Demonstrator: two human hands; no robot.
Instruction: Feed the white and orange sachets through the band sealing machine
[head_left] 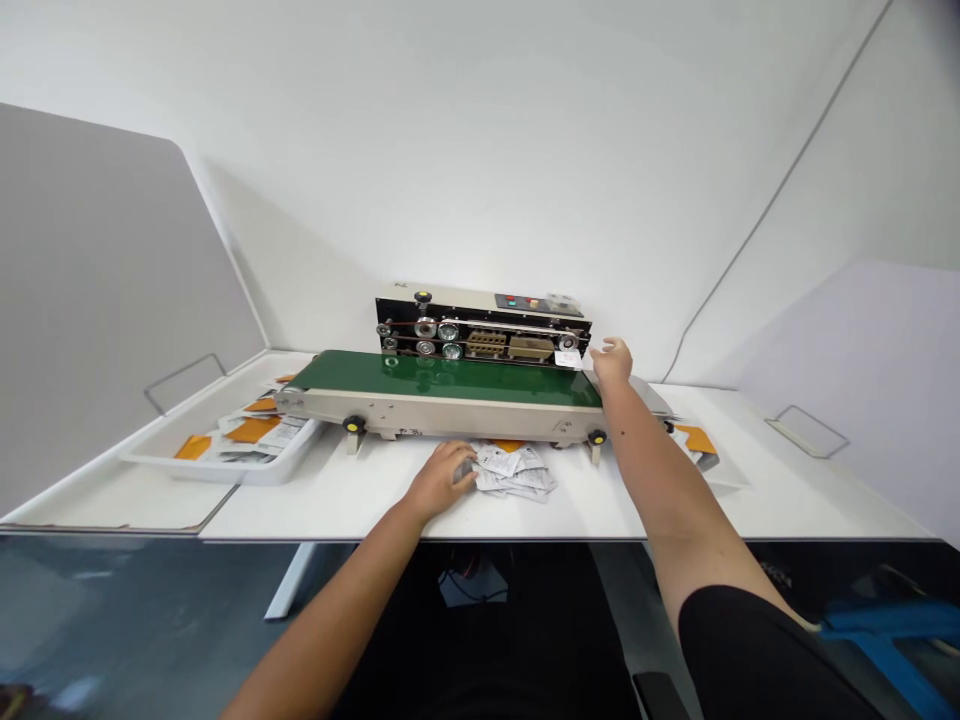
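A continuous band sealer (484, 330) with a green conveyor belt (450, 378) stands against the wall. At its right feed end, a small white packet (568, 358) sits at the sealing head. Just to the right of that packet is my right hand (613, 362), its fingers slightly apart and apparently not touching it. On the tabletop in front of the conveyor lies a loose pile of printed white packets (517, 474), with a bit of orange at its back. My left hand (442, 480) rests at the pile's left edge, thumb and fingers curled around a greyish packet (463, 468).
A white plastic tray (262, 472) at left holds many white and orange packets. Another container (727, 478) with orange packets sits right, partly behind my forearm. Black knobs (354, 425) jut from the conveyor's front. Upright panels (112, 300) with wire handles flank the table.
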